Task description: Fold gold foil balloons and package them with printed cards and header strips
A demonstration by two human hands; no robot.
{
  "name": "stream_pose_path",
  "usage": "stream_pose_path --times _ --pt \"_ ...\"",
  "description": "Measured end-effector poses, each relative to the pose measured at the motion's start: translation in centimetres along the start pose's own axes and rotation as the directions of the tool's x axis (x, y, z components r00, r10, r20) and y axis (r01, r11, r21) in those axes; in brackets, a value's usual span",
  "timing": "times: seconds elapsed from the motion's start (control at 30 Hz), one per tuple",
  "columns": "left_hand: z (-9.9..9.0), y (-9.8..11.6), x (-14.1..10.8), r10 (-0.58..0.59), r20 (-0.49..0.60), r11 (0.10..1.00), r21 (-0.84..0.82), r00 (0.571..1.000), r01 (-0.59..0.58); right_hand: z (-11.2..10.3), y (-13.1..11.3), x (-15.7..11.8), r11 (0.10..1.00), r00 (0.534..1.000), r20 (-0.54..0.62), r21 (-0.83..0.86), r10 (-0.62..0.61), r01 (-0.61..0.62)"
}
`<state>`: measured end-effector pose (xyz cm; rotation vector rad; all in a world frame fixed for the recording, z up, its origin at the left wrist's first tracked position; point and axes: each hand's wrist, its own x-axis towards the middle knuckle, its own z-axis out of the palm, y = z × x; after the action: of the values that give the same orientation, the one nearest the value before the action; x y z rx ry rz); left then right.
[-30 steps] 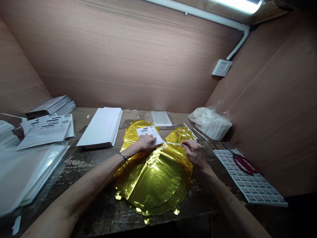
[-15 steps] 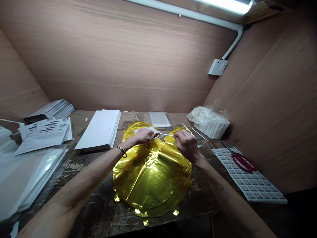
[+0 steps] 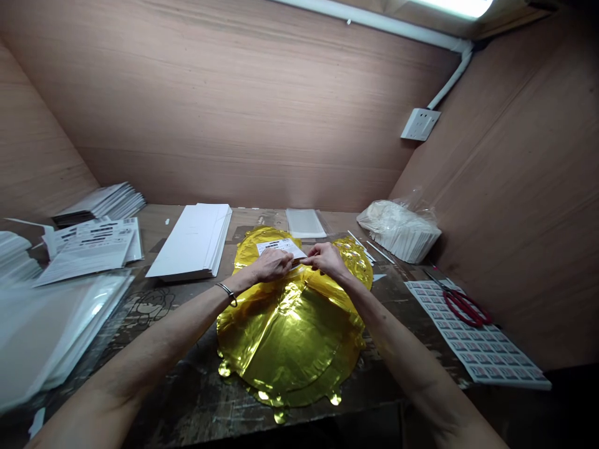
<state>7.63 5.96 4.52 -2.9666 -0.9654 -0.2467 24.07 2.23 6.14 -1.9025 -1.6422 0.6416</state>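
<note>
A gold foil balloon (image 3: 290, 349) lies flat and creased in front of me, its two round lobes pointing to the back. On it, between the lobes, is a small white card with printed text (image 3: 277, 247). My left hand (image 3: 274, 265) is closed on the card's near edge. My right hand (image 3: 327, 259) is pinched at the card's right corner, its fingertips close to the left hand's. What those right fingertips hold is hidden. Thin white sticks (image 3: 381, 251) lie on the table beyond the right lobe.
To the left are a stack of white cards (image 3: 191, 240), printed sheets (image 3: 91, 246) and clear plastic sleeves (image 3: 60, 337). Small clear bags (image 3: 305, 223) lie at the back. On the right are a bag of white sticks (image 3: 400, 231), a sticker sheet (image 3: 477, 343) and red-handled scissors (image 3: 468, 308).
My right hand has moved left to the card. The white stick that stretched between my hands is out of sight now. More of the card's printed face shows. The view has shifted slightly.
</note>
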Motion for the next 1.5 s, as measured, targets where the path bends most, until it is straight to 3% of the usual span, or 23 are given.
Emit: stream_pose_path --times 0.07,0.17,0.23,0.33,0.4,0.5,0.6,0.7,0.8,0.87,0.97,1.1,1.2,1.33,1.43,1.5 --pt "0.3 0.2 -0.2 0.011 0.003 1.0 0.013 1.0 -0.011 0.8 0.1 0.6 0.972 0.984 0.126 0.179 0.128 -0.149" --pt "0.5 0.2 -0.4 -0.023 0.02 0.999 0.026 1.0 0.022 1.8 0.1 1.1 0.918 0.969 0.145 0.316 0.202 -0.239" --pt "0.5 -0.1 -0.5 -0.05 0.029 0.998 0.031 0.998 0.049 2.2 -0.1 1.0 0.864 0.966 0.171 0.436 0.196 -0.253" --pt "0.6 -0.7 -0.9 -0.058 0.036 0.998 0.029 0.998 0.057 2.3 -0.2 0.6 0.759 0.945 0.298 0.582 0.134 -0.292" --pt "0.8 -1.0 -1.2 -0.058 0.039 0.998 0.03 0.998 0.057 2.3 0.1 0.4 0.757 0.936 0.341 0.587 0.091 -0.287" --pt "1.1 -1.3 -1.5 -0.048 0.035 0.998 0.038 0.998 0.047 2.6 0.8 0.4 0.861 0.94 0.342 0.475 0.008 -0.181" --pt "1.3 -1.4 -1.7 -0.027 0.02 0.999 0.041 0.999 0.026 2.7 1.3 0.9 0.968 0.933 0.329 0.243 -0.146 0.066" --pt "1.3 -1.4 -1.8 -0.017 0.009 0.999 0.046 1.0 0.017 2.4 1.1 1.2 0.944 0.89 0.333 0.003 -0.312 0.33" --pt "1.1 -1.5 -1.9 -0.026 0.012 0.998 0.056 1.0 0.025 1.8 0.6 1.1 0.903 0.863 0.362 -0.113 -0.351 0.415" --pt "0.9 -1.6 -2.0 -0.058 0.022 0.996 0.064 0.998 0.056 1.3 0.5 0.9 0.931 0.872 0.382 -0.071 -0.307 0.359" --pt "0.8 -1.9 -2.2 -0.088 0.028 0.994 0.073 0.996 0.085 0.8 0.6 0.7 0.978 0.929 0.316 0.138 -0.195 0.159" --pt "0.6 -1.9 -2.3 -0.082 0.021 0.994 0.076 0.996 0.08 1.0 0.4 0.4 0.93 0.98 0.181 0.369 -0.079 0.007" --pt "0.5 -1.8 -2.2 -0.083 0.02 0.995 0.065 0.996 0.081 2.2 0.0 0.2 0.915 0.976 0.214 0.4 -0.038 -0.052" --pt "0.7 -1.6 -2.1 -0.08 0.01 0.995 0.063 0.997 0.079 4.6 -0.3 0.0 0.926 0.99 0.141 0.37 0.023 -0.074" --pt "0.8 -1.6 -2.0 -0.086 0.008 0.994 0.062 0.996 0.085 5.4 -0.2 -0.1 0.858 0.992 0.097 0.499 0.084 -0.121" --pt "0.8 -1.7 -2.0 -0.106 0.004 0.993 0.06 0.994 0.106 5.3 -0.2 -0.2 0.721 0.987 0.109 0.674 0.119 -0.162"
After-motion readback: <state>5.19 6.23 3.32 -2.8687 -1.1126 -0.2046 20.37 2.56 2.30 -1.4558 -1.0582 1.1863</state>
